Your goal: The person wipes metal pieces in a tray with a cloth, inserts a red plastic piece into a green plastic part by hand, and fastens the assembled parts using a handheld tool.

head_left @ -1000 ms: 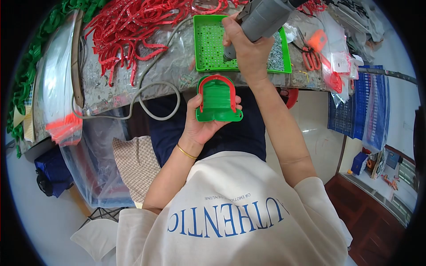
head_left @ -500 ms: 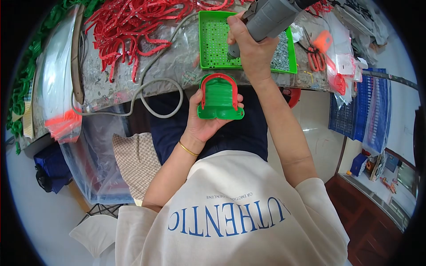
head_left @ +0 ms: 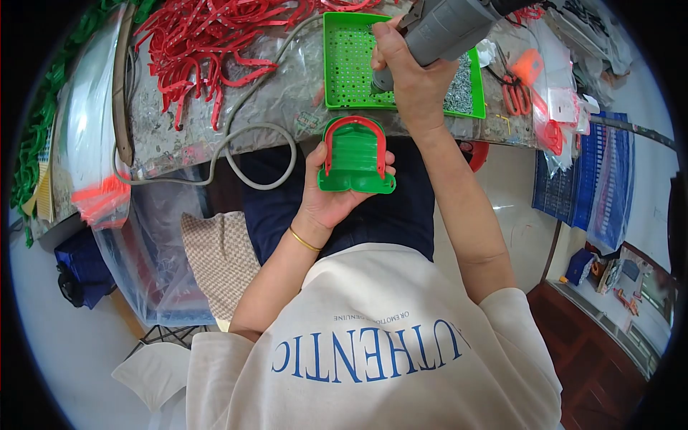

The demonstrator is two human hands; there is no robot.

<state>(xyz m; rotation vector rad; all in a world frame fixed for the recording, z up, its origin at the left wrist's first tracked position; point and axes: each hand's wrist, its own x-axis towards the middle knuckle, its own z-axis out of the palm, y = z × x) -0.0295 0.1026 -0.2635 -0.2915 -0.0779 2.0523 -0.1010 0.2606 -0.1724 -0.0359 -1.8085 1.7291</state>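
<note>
A green plastic part [head_left: 352, 154] with a red U-shaped strip [head_left: 356, 120] along its upper edge rests in my left hand [head_left: 328, 197], thumb at its left side and fingertips at its right. My right hand [head_left: 419, 89] is wrapped round a grey power tool [head_left: 446, 32], whose tip points down over the left part of a green perforated tray [head_left: 351, 68]. Small metal screws [head_left: 460, 89] lie in the tray's right part. Whether the tip touches the tray I cannot tell.
Red strips [head_left: 204, 50] are heaped on the worktable [head_left: 172, 147] at the back left. A grey cable [head_left: 269, 188] loops over the front edge. Red-handled scissors [head_left: 516, 94] and plastic bags lie right of the tray. Green parts hang at the far left.
The tray and the table things appear slightly higher and further right. The right hand with the tool has shifted a little to the right in view. The left hand keeps its hold.
</note>
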